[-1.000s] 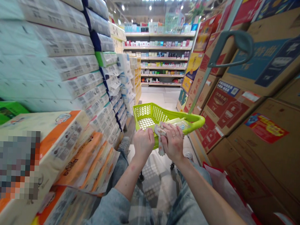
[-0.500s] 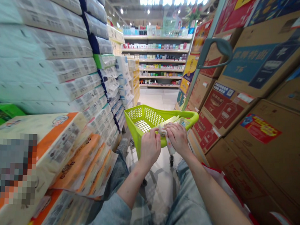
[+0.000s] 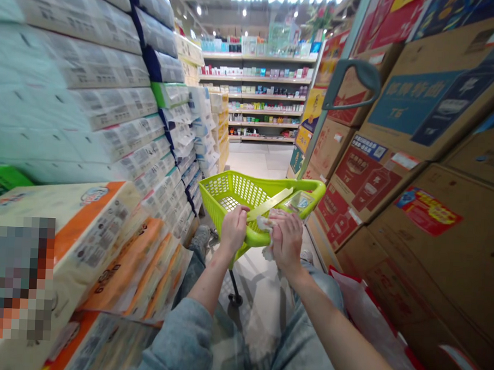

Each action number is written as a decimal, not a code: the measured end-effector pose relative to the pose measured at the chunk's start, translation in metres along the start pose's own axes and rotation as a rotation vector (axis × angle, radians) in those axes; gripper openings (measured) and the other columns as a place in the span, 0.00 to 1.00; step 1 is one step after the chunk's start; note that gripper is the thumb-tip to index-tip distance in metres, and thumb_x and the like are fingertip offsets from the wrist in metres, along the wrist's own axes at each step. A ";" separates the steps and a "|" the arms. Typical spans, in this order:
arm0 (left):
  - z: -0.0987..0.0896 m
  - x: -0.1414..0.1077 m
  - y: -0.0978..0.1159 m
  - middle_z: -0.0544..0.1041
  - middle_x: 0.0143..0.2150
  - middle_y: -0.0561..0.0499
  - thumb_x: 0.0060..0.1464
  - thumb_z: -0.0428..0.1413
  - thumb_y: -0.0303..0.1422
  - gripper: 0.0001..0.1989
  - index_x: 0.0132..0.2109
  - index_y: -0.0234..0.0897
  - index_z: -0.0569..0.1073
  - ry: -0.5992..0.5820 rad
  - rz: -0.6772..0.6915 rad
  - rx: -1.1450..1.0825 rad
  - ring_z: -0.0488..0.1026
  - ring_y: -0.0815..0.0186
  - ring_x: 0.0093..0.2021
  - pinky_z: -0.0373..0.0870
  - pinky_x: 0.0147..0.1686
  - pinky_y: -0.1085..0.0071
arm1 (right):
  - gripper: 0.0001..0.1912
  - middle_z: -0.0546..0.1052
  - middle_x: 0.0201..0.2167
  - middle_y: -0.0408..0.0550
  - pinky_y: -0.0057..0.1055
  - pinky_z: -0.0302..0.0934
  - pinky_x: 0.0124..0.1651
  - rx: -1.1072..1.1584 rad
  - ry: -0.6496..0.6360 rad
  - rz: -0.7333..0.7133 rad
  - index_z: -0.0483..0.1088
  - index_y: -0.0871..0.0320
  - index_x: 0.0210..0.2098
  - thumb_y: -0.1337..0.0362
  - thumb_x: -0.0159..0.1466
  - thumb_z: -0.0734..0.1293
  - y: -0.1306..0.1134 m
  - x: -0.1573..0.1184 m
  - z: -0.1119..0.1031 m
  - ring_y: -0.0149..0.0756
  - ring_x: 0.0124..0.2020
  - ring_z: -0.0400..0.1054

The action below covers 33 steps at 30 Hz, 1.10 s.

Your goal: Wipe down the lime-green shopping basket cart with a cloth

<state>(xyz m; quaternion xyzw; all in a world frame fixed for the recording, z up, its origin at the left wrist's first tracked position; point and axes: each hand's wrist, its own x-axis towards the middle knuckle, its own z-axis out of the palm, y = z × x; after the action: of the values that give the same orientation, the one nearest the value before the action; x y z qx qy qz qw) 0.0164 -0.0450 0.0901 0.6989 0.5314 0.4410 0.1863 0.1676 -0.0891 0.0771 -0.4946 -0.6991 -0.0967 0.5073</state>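
A lime-green shopping cart (image 3: 215, 204) with a perforated basket stands before me, between my legs. The fingers of my left hand (image 3: 232, 232) are closed on its near rim, at the left end of the handle. A crumpled white cloth (image 3: 265, 224) with faint pinkish marks is under my right hand (image 3: 286, 238), which is closed over it and presses it against the handle. Part of the cloth hangs below the handle. Between handle and basket lie a pale yellow-green strip (image 3: 270, 204) and a small clear-covered panel (image 3: 300, 201).
Stacked tissue packs (image 3: 150, 148) rise on the left, with orange-and-cream packs (image 3: 116, 266) close by my left arm. Cardboard cartons (image 3: 426, 214) line the right, beside a post with a grey handle (image 3: 352, 105). Goods shelves (image 3: 259, 98) close off the aisle ahead.
My left hand has moved left and away from the cloth onto the cart's rim. My right hand and the cloth have shifted slightly down. The cart has turned a little, uncovering the pale strip.
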 end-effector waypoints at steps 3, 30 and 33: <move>-0.001 -0.003 0.001 0.73 0.31 0.52 0.61 0.37 0.34 0.16 0.41 0.38 0.69 0.005 -0.006 -0.015 0.71 0.66 0.34 0.63 0.37 0.70 | 0.13 0.73 0.45 0.51 0.47 0.46 0.60 -0.001 0.047 0.047 0.67 0.55 0.41 0.66 0.64 0.53 -0.014 -0.015 0.006 0.42 0.54 0.61; 0.048 0.008 0.023 0.75 0.40 0.46 0.62 0.39 0.34 0.14 0.46 0.37 0.66 0.004 0.047 0.093 0.70 0.62 0.42 0.62 0.46 0.64 | 0.21 0.70 0.18 0.44 0.32 0.51 0.36 -0.236 -0.164 -0.019 0.65 0.56 0.17 0.64 0.65 0.54 0.038 0.038 -0.018 0.33 0.26 0.63; 0.050 0.011 0.016 0.75 0.39 0.48 0.63 0.38 0.35 0.15 0.49 0.37 0.64 -0.086 0.074 -0.007 0.71 0.63 0.43 0.63 0.46 0.65 | 0.23 0.70 0.17 0.44 0.31 0.53 0.35 -0.208 -0.209 -0.001 0.65 0.56 0.16 0.63 0.66 0.54 0.058 0.043 -0.027 0.33 0.26 0.63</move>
<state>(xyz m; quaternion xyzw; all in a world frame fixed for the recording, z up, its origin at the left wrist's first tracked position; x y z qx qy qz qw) 0.0667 -0.0302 0.0794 0.7359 0.4949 0.4189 0.1951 0.2295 -0.0524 0.1028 -0.5513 -0.7347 -0.1167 0.3776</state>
